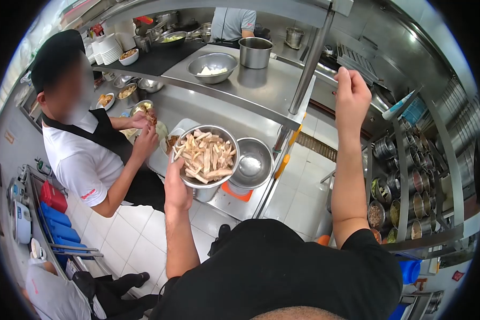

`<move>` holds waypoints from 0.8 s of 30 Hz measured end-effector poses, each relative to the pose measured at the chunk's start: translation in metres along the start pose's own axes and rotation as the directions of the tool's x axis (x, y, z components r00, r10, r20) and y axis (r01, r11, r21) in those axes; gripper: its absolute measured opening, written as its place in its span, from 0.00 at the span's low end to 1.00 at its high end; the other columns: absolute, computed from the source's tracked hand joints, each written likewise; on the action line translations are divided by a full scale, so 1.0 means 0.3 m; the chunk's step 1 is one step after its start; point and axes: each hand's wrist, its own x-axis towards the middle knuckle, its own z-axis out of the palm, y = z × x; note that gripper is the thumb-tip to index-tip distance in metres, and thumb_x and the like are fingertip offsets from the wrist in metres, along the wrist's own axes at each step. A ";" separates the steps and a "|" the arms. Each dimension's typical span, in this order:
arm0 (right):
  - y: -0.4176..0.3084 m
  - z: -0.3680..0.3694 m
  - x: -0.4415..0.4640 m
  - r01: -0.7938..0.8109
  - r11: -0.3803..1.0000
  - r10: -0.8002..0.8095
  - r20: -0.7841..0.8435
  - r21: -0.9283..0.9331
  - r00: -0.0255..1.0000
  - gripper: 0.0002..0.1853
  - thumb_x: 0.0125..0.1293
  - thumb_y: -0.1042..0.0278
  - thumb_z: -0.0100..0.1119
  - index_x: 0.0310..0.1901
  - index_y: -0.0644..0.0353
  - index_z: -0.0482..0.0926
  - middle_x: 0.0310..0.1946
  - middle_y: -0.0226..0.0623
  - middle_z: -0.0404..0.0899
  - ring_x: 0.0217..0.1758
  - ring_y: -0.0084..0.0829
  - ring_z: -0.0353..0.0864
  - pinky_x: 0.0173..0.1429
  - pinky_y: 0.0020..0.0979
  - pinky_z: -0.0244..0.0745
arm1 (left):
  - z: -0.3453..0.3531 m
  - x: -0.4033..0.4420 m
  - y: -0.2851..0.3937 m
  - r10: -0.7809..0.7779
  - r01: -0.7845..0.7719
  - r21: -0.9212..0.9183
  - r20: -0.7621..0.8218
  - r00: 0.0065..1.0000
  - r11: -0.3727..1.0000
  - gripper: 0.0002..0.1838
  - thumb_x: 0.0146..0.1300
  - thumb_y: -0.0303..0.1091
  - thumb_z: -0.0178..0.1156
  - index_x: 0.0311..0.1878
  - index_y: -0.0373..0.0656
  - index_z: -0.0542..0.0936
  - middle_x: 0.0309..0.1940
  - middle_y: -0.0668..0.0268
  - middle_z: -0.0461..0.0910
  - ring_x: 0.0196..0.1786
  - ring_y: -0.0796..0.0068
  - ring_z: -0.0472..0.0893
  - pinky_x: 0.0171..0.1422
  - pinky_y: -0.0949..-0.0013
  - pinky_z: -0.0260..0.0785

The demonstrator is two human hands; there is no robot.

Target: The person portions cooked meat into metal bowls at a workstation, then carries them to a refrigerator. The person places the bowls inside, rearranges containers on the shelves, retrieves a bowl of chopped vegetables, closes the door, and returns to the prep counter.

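My left hand (pixel 177 186) is closed on the rim of a round metal bowl (pixel 214 184), thumb over the near side. Pale, stick-shaped cut strips (pixel 205 154) fill this bowl; their kind I cannot tell. Right beside it, a second metal bowl (pixel 253 164) with a bare inside sits above an orange flat object (pixel 237 192) on the steel counter. Raised at the right, away from the counter, my right hand (pixel 353 98) has its fingers curled in, and nothing shows in them.
At the left a co-worker (pixel 85 128) handles food over the counter. A steel shelf (pixel 176 74) above carries a metal bowl (pixel 213 79) and a pot (pixel 255 53). A steel post (pixel 312 58) stands ahead; a rack of metal containers (pixel 405 176) is at the right.
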 end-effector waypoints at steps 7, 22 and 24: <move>0.452 0.342 0.304 0.126 0.965 0.048 0.622 -0.232 0.782 0.28 0.70 0.49 0.66 0.68 0.51 0.79 0.41 0.40 0.86 0.43 0.34 0.83 0.51 0.37 0.78 | -0.009 -0.009 -0.052 -0.136 0.131 0.049 0.119 0.983 0.990 0.31 0.70 0.27 0.48 0.77 0.34 0.62 0.69 0.54 0.74 0.69 0.63 0.77 0.75 0.61 0.69; 0.437 0.203 0.127 0.331 0.867 -0.067 0.572 -0.372 0.818 0.13 0.66 0.67 0.72 0.44 0.61 0.77 0.33 0.41 0.78 0.37 0.39 0.82 0.42 0.38 0.77 | -0.219 0.115 -0.053 -0.424 0.421 0.061 0.196 0.884 0.905 0.32 0.76 0.34 0.51 0.79 0.32 0.60 0.74 0.51 0.69 0.74 0.59 0.72 0.78 0.59 0.64; 0.432 0.076 0.075 0.306 0.846 -0.062 0.489 -0.437 0.870 0.13 0.65 0.67 0.72 0.44 0.61 0.77 0.36 0.42 0.79 0.38 0.40 0.82 0.43 0.40 0.78 | -0.192 0.152 -0.034 -0.481 0.465 0.125 0.249 0.840 0.876 0.32 0.77 0.35 0.53 0.78 0.31 0.61 0.73 0.51 0.71 0.73 0.60 0.74 0.78 0.59 0.66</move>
